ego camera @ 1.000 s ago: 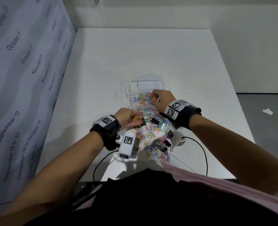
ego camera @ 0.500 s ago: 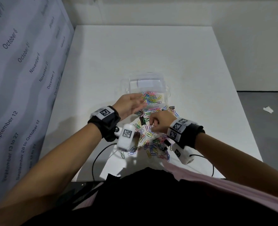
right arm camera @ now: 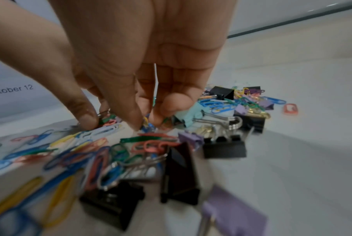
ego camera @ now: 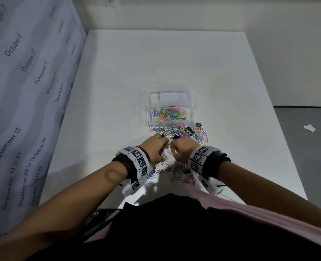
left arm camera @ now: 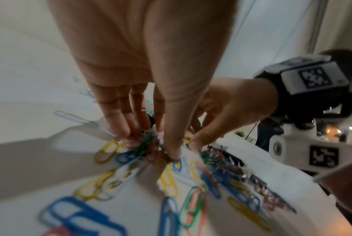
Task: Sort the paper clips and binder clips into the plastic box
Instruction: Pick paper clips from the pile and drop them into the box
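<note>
A clear plastic box (ego camera: 192,105) stands mid-table; its near compartment holds coloured paper clips (ego camera: 168,113), and its far one shows only a white label. A loose pile of paper clips (ego camera: 174,170) and binder clips (ego camera: 189,129) lies between the box and me. My left hand (ego camera: 160,143) reaches down into the pile, its fingertips (left arm camera: 122,134) and thumb closing on paper clips (left arm camera: 144,143). My right hand (ego camera: 176,146) is just beside it, thumb and fingers (right arm camera: 134,123) pinching paper clips in the heap. Black (right arm camera: 223,150), purple (right arm camera: 191,138) and teal (right arm camera: 189,116) binder clips lie close by.
The white table (ego camera: 174,63) stretches far beyond the box. A printed calendar sheet (ego camera: 24,91) walls off the left side. The table's right edge drops to a grey floor with a white scrap (ego camera: 309,128). My body is against the near edge.
The left hand has come back from over the box to the pile. The right hand, which was over the box a second ago, stays down in the pile beside it.
</note>
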`<state>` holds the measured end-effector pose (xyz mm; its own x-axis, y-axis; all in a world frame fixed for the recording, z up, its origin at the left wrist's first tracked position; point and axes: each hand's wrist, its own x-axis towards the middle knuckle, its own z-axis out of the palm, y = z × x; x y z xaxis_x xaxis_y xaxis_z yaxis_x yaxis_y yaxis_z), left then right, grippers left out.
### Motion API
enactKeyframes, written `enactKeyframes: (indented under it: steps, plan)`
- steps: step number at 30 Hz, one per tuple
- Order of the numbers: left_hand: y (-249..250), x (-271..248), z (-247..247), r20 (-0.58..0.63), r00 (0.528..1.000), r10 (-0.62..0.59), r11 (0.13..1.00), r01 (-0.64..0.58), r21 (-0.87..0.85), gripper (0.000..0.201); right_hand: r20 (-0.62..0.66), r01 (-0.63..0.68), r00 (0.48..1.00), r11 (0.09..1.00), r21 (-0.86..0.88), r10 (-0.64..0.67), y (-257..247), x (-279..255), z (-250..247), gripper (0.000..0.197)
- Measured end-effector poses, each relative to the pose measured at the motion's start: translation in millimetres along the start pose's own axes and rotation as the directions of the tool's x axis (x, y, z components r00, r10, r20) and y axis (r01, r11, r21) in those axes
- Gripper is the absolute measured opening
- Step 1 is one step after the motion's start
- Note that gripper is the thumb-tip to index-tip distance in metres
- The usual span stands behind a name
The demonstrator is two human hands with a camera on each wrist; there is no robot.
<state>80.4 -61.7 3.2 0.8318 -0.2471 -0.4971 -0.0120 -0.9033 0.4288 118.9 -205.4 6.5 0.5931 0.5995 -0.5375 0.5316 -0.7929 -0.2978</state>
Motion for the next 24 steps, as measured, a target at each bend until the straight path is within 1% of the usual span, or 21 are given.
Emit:
enactKeyframes:
  steps: [1, 2, 3, 5, 7, 9, 11, 13, 15, 18, 19, 21, 23, 24]
  plan:
    - [-2, 0, 0, 0.002, 1.000, 0.003, 1.000, -0.003, 0.023, 0.039, -0.007, -0.027, 1.000, 0.999, 0.018, 0.027, 2, 1, 2, 0.020]
    - [-4, -1, -1, 0.001, 1.000, 0.000, 0.999, 0.000, 0.036, 0.035, -0.009, -0.037, 0.999, 0.999, 0.039, 0.037, 4, 1, 3, 0.029]
    - [-7, -1, -3, -0.004, 1.000, -0.007, 0.999, 0.007, 0.042, 0.032, -0.007, -0.054, 0.998, 0.996, 0.071, 0.055, 6, 1, 2, 0.032]
    - [-11, -2, -6, -0.025, 0.999, -0.039, 0.998, 0.041, 0.057, 0.026, 0.009, -0.077, 0.997, 0.989, 0.123, 0.076, 8, -1, -3, 0.030]
    - [-12, -2, -8, -0.065, 0.996, -0.060, 0.995, 0.065, 0.072, 0.022, -0.002, -0.088, 0.996, 0.985, 0.150, 0.089, 8, -3, -10, 0.022]
    - [-10, -3, -7, -0.088, 0.995, -0.055, 0.996, 0.061, 0.070, 0.030, -0.088, -0.073, 0.992, 0.983, 0.169, 0.089, 8, -5, -18, 0.014]
    - [-7, -2, -2, -0.076, 0.996, -0.036, 0.995, 0.043, 0.088, 0.045, -0.198, -0.056, 0.976, 0.984, 0.172, 0.090, 8, -3, -29, 0.016]
    - [-4, -2, 3, -0.063, 0.998, -0.016, 0.994, 0.023, 0.111, 0.051, -0.266, -0.049, 0.958, 0.976, 0.212, 0.106, 12, 3, -44, 0.019]
    - [-1, -1, 6, -0.063, 0.998, 0.001, 0.995, 0.005, 0.101, 0.048, -0.346, -0.039, 0.928, 0.962, 0.270, 0.135, 17, 10, -59, 0.020]
    - [1, 0, 5, -0.045, 0.999, 0.003, 0.998, 0.000, 0.064, 0.035, -0.454, -0.015, 0.869, 0.928, 0.372, 0.196, 23, 14, -78, 0.018]
    - [1, 0, 5, -0.045, 0.999, -0.004, 0.999, 0.007, 0.054, 0.031, -0.463, -0.017, 0.862, 0.925, 0.381, 0.206, 24, 15, -80, 0.018]
    - [1, 1, 4, -0.061, 0.998, -0.017, 0.999, 0.020, 0.043, 0.023, -0.451, -0.036, 0.866, 0.925, 0.377, 0.218, 25, 16, -81, 0.018]
    - [0, 1, 4, -0.076, 0.997, -0.023, 0.999, 0.026, 0.040, 0.022, -0.410, -0.061, 0.888, 0.937, 0.343, 0.208, 22, 13, -74, 0.017]
    - [0, 1, 4, -0.076, 0.997, -0.023, 0.999, 0.026, 0.039, 0.022, -0.367, -0.065, 0.911, 0.945, 0.319, 0.187, 20, 10, -69, 0.015]
